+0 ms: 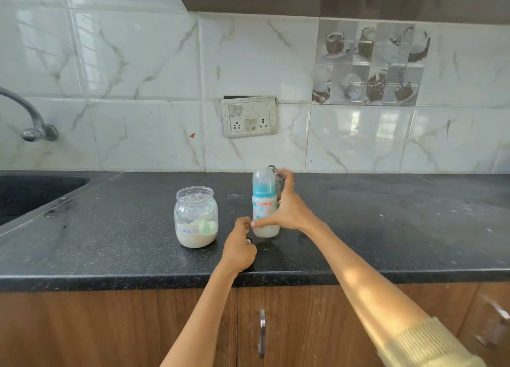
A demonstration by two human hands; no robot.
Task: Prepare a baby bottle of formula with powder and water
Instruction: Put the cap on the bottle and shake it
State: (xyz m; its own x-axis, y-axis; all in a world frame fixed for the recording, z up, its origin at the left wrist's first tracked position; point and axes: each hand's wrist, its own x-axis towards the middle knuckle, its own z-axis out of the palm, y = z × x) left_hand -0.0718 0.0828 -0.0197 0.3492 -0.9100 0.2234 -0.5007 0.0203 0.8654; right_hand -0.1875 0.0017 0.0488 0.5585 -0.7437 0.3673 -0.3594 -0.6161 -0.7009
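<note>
Right hand (287,212) of mine is wrapped around the baby bottle (264,204), thumb low across its front and the other fingers behind it near the clear cap. Left hand (239,245) sits just below and left of that grip, fingers curled, its fingertips touching or nearly touching the bottle's base; I cannot tell whether it pinches anything. Something small and dark lies under it, too hidden to name.

Toward me from both hands, the front edge of the black speckled tabletop (386,228) runs close behind the left wrist, with wooden cabinet doors (110,328) below. Right of the right hand the tabletop stretches wide. Left of the left hand stands the jar (196,217), near but apart from the hand, and well beyond it the sink (33,192) cuts into the surface under a wall tap (33,118). Past the hands rises the tiled wall with a switch panel (249,116).

The jar is clear glass, lidless, labelled in handwriting, holding pale powder in its lower part with a green scoop (205,226) leaning inside. Directly behind the bottle, partly hidden by my right fingers, is a steel vessel (278,183); its contents I cannot see.

The bottle stands upright on the tabletop, capped, with a turquoise collar, red lettering, and milky white liquid in its lower part.
</note>
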